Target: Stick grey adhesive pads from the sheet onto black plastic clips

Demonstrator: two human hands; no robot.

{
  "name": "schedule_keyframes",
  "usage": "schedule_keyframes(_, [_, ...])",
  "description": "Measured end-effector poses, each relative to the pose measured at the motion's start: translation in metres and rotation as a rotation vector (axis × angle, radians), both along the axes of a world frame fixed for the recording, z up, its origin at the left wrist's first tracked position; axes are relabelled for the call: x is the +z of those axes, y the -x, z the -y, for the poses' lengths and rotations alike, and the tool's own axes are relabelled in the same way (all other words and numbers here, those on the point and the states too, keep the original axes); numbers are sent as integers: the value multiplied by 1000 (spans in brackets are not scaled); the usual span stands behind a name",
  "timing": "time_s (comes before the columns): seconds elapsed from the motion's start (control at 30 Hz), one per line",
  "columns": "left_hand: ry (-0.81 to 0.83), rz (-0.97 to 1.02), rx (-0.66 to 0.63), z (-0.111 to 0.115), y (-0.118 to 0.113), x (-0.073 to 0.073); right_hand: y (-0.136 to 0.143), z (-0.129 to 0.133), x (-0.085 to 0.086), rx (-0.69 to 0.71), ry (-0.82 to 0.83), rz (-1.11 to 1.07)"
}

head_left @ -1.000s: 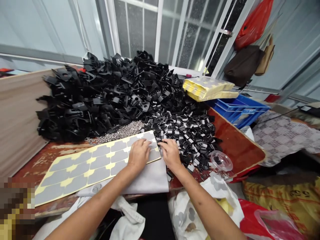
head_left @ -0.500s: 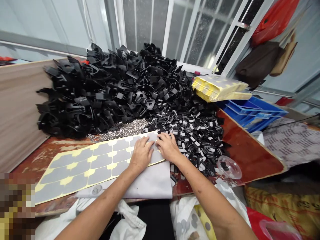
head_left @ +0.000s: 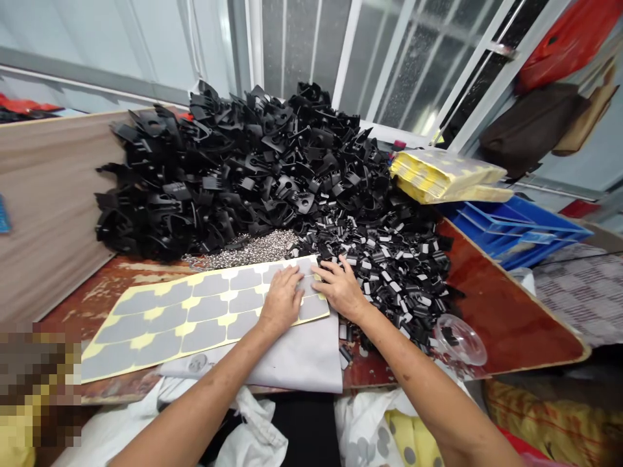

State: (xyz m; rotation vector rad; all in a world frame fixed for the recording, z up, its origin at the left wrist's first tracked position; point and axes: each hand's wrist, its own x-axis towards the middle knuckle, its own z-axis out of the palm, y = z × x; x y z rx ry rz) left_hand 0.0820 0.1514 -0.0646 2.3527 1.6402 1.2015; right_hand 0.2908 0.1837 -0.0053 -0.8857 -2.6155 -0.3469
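Observation:
A long yellow backing sheet of grey die-cut stickers (head_left: 207,308) lies slantwise on the table, partly over a pale grey cloth (head_left: 302,357). My left hand (head_left: 282,298) rests on the sheet toward its right end, palm down with fingers extended. At the right end, my right hand (head_left: 339,287) has its fingers spread, the tips at the sheet's edge. Neither hand is closed around anything. Just behind the sheet are a heap of small metal springs or rings (head_left: 263,248) and a scatter of small black pieces with pale faces (head_left: 389,272).
A large pile of black plastic clip parts (head_left: 233,168) fills the table's back. Folded sticker sheets (head_left: 442,175) rest on a blue crate (head_left: 525,227) at the right. A clear plastic bowl (head_left: 462,340) sits near the right front. A wooden board (head_left: 53,214) stands at left.
My right hand's fingers have spread apart and it has drawn slightly away from my left hand. The whole view has shifted, so things appear farther right. The left hand still rests on the sheet.

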Motion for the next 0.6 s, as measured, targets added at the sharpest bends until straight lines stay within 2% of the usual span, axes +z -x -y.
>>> schedule_keyframes(0.17, [-9, 22, -6, -1, 2, -2, -1, -6, -3, 48, -21, 11])
schedule_keyframes(0.47, [14, -6, -5, 1, 0, 4, 15, -26, 33, 216, 51, 258])
schedule_keyframes(0.53, [22, -2, -3, 0, 1, 5, 16, -27, 36, 237, 69, 280])
schedule_keyframes(0.6, [27, 8, 1, 0, 1, 4, 14, -25, 35, 192, 68, 233])
